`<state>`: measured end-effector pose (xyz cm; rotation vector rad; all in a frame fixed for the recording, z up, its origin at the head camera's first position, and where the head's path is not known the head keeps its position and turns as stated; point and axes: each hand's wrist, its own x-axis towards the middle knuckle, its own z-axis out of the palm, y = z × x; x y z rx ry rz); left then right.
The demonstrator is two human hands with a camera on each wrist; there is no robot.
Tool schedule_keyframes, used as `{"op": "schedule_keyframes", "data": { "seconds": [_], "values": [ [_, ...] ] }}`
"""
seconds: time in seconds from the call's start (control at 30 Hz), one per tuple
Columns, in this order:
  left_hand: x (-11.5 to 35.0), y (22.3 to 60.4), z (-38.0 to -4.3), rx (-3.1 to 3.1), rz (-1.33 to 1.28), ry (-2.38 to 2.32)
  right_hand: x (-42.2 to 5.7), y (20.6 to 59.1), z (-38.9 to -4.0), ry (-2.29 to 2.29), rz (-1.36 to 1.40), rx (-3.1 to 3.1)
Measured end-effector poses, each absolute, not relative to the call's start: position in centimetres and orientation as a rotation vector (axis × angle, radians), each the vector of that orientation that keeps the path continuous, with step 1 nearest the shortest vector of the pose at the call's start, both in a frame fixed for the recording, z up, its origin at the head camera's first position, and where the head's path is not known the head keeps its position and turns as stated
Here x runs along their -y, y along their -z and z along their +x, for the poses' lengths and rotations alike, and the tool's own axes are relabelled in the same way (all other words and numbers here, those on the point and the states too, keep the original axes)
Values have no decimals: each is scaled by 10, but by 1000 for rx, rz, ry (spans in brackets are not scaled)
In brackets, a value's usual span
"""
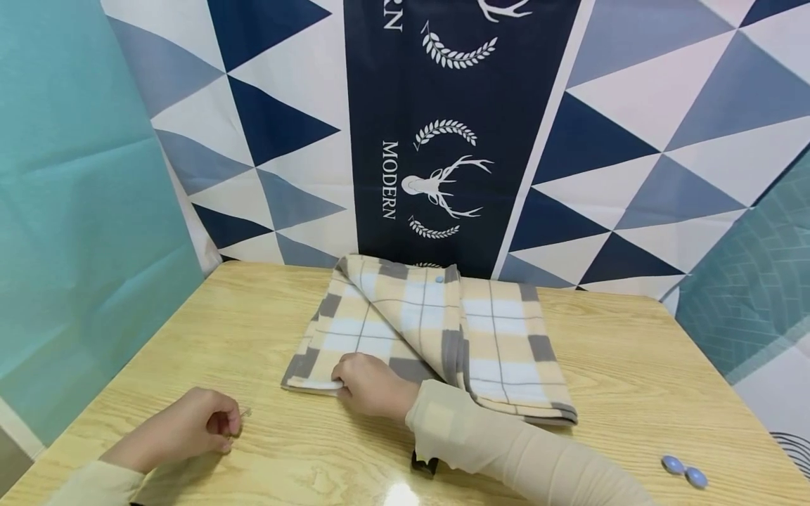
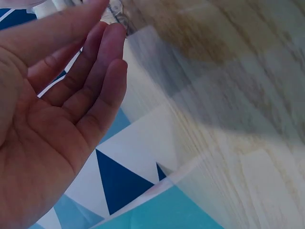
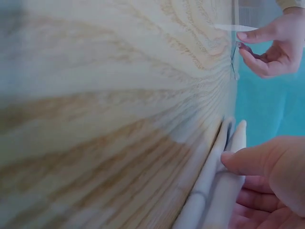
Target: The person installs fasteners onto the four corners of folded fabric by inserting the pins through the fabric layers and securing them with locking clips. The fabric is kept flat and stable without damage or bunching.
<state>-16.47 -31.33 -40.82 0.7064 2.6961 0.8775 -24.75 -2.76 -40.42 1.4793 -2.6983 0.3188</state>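
A plaid fleece blanket (image 1: 373, 327) in cream, white and grey lies folded on the table, its left part turned over in a slanting fold. At its near left edge my right hand (image 1: 373, 385) grips the cloth. In the right wrist view, the thumb (image 3: 245, 162) lies on the layered blanket edge (image 3: 214, 195), with the other fingers behind it. My left hand (image 1: 202, 425) is low over the table, left of the blanket. Between its thumb and forefinger it pinches a small, thin shiny thing (image 1: 246, 412), too small to make out.
The wood-grain table (image 1: 304, 450) meets a wall hanging (image 1: 297, 140) with triangles and deer heads at the back. A small piece with two blue ovals (image 1: 685, 471) lies at the front right. A little blue dot (image 1: 439, 279) shows on the blanket's far part. Teal cloth (image 1: 82, 211) hangs at left.
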Motion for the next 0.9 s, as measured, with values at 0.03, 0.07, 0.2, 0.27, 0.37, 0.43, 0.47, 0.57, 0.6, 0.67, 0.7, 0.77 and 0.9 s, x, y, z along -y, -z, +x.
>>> {"op": "schedule_keyframes", "data": {
  "seconds": [0.03,0.07,0.2,0.27,0.37,0.43,0.47,0.57,0.6,0.67,0.7,0.77,0.9],
  "values": [
    [314,409,-164,-2686,707,-885,28,405,-247,-309,1473,2700],
    [314,410,-164,-2677,710,-891,29,405,-246,-301,1466,2705],
    [314,412,-164,-2658,706,-888,31,407,-245,-246,1434,2705],
    [313,412,-165,-2650,702,-888,32,407,-246,-237,1422,2709],
    [311,411,-167,-2649,706,-882,32,406,-248,-242,1416,2719],
    [310,410,-167,-2667,722,-867,34,405,-248,-240,1412,2723],
    [309,409,-167,-2677,733,-860,35,405,-249,-232,1409,2722],
    [308,408,-168,-2705,758,-837,38,404,-250,-187,1393,2717],
    [308,408,-168,-2712,763,-833,39,404,-250,-165,1384,2713],
    [308,408,-168,-2696,769,-842,41,405,-250,-141,1363,2714],
    [308,409,-167,-2688,766,-845,42,405,-250,-140,1350,2721],
    [308,409,-166,-2672,771,-851,42,405,-250,-181,1323,2741],
    [307,409,-165,-2666,791,-864,40,405,-253,-351,1284,2774]
  ]
}}
